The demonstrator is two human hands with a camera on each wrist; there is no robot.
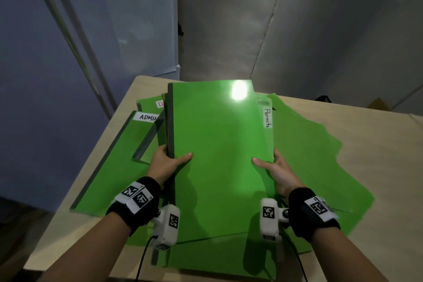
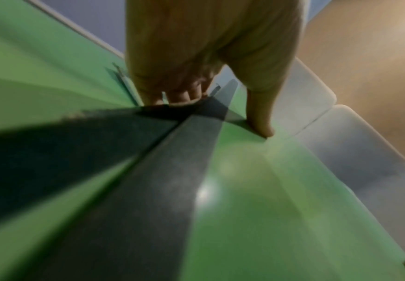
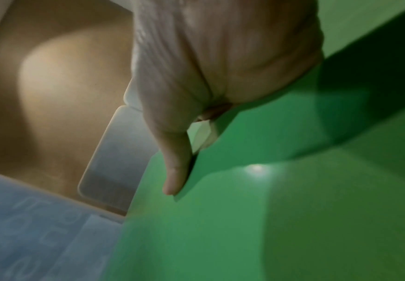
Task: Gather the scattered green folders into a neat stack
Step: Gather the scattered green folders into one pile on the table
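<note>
Both grips, left hand (image 1: 166,162) and right hand (image 1: 278,170), clamp the folder bundle (image 1: 219,144); square its edges before lowering near the tabletop (image 1: 377,135) front edge.

Top folder (image 1: 219,167) lay centre on spread of folders on tabletop (image 1: 377,144). Left hand (image 1: 166,162) at its left edge, right hand (image 1: 275,170) at right edge. "ADMIN" folder (image 1: 119,162) left; "Permits" folder (image 1: 268,119) beneath, right; loose sheets (image 1: 320,167) farther right.
</note>
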